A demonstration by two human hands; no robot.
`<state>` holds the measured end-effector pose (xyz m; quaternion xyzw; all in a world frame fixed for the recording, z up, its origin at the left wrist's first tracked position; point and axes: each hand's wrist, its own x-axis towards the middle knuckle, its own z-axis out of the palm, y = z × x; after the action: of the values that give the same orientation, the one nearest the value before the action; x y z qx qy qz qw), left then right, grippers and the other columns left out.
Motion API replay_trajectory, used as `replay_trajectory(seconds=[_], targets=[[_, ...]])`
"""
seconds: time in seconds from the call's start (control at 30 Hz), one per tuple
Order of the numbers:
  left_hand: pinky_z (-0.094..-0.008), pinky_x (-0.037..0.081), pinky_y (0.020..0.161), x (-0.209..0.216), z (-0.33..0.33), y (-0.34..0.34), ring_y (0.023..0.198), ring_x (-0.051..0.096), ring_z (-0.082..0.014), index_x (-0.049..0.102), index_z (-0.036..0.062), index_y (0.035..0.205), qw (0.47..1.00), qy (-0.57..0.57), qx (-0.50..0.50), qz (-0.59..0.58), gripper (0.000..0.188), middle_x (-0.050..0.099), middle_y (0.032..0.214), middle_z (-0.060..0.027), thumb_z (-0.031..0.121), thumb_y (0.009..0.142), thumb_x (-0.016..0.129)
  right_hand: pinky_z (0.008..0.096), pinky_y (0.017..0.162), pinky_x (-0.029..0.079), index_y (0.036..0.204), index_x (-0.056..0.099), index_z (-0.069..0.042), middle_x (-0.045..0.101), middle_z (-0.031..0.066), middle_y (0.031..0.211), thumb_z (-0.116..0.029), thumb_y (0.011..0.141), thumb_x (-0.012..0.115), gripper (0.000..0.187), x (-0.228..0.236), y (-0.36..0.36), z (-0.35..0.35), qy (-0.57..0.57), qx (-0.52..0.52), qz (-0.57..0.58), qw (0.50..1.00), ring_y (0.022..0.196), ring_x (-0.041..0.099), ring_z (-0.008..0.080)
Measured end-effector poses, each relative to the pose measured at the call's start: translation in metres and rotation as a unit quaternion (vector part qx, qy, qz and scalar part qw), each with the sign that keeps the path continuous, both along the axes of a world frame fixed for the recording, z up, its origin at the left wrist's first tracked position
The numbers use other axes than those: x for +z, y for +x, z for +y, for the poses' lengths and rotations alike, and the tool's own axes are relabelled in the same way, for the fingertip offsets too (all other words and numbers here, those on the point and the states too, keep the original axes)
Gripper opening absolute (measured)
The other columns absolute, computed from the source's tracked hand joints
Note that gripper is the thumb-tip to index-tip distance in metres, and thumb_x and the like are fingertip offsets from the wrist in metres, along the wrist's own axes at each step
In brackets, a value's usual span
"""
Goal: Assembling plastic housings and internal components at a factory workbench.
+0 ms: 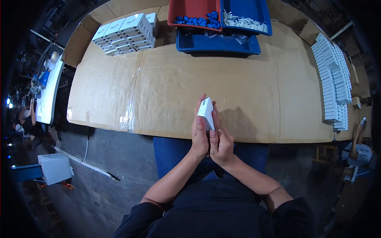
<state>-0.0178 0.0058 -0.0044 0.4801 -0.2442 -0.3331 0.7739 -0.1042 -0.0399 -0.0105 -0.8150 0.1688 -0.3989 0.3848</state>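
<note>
Between my palms is a small white box-shaped piece (206, 110), raised over the near edge of the cardboard-covered table (170, 87). My left hand (199, 133) presses along its left side, the thumb lying on it. On the opposite side my right hand (222, 141) closes round the piece, with its thumb low near the bottom end. A narrow face with a small dark mark points up and away from me. My fingers hide much of its sides.
Stacked white boxes (125, 33) stand at the far left. A red bin (194, 8) of blue parts and a blue bin (266, 16) of white parts rest on another blue tray (218, 45). Long rows of white pieces (331, 79) line the right edge. Other people sit at both sides.
</note>
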Motion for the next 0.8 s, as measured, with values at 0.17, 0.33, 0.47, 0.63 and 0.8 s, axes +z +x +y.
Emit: replay_trajectory(seconds=[0.17,0.33,0.47,0.63,0.8], targets=[[-0.0422,0.033,0.122,0.005,0.002,0.000,0.143,0.045,-0.0292,0.027,0.0039,0.163,1.000,0.014,0.001,-0.003,0.094,0.050,0.150,-0.0207,0.076,0.103,0.031,0.0424,0.094,0.059,0.149,0.049,0.010,0.046,0.0335,0.154,-0.019,0.110,0.049,0.049,0.001,-0.002,0.001,-0.014,-0.013,0.016,1.000,0.131,0.060,0.0458],[-0.0422,0.033,0.122,-0.004,0.004,-0.001,0.144,0.046,-0.0287,0.027,0.0035,0.163,1.000,0.012,-0.004,0.015,0.091,0.049,0.151,-0.0208,0.073,0.104,0.030,0.0435,0.099,0.056,0.149,0.049,0.009,0.046,0.0328,0.155,-0.018,0.110,0.048,0.048,-0.001,-0.007,0.004,0.051,0.006,0.054,0.997,0.135,0.057,0.0450],[-0.0404,0.034,0.121,-0.009,0.001,-0.003,0.142,0.046,-0.0261,0.027,0.0046,0.164,0.998,0.013,-0.002,0.057,0.083,0.047,0.153,-0.0174,0.066,0.108,0.031,0.0442,0.107,0.051,0.149,0.049,0.008,0.048,0.0308,0.154,-0.021,0.109,0.052,0.050,0.008,-0.007,0.000,0.070,0.006,0.029,0.997,0.138,0.055,0.0430],[-0.0380,0.035,0.115,-0.008,0.003,0.002,0.135,0.044,-0.0261,0.027,0.0022,0.164,0.997,0.057,-0.034,-0.040,0.074,0.043,0.146,-0.0184,0.055,0.112,0.033,0.0427,0.113,0.046,0.148,0.050,0.007,0.052,0.0268,0.152,-0.025,0.104,0.063,0.055,0.012,-0.004,-0.025,0.137,0.023,0.009,0.990,0.137,0.057,0.0376],[-0.0386,0.037,0.113,-0.003,0.002,0.004,0.133,0.047,-0.0265,0.033,-0.0014,0.161,0.988,0.091,-0.018,-0.120,0.074,0.048,0.143,-0.0181,0.054,0.112,0.034,0.0435,0.108,0.050,0.145,0.054,0.007,0.054,0.0272,0.149,-0.019,0.106,0.060,0.048,0.010,-0.007,-0.021,0.090,0.019,-0.003,0.996,0.133,0.060,0.0388]])
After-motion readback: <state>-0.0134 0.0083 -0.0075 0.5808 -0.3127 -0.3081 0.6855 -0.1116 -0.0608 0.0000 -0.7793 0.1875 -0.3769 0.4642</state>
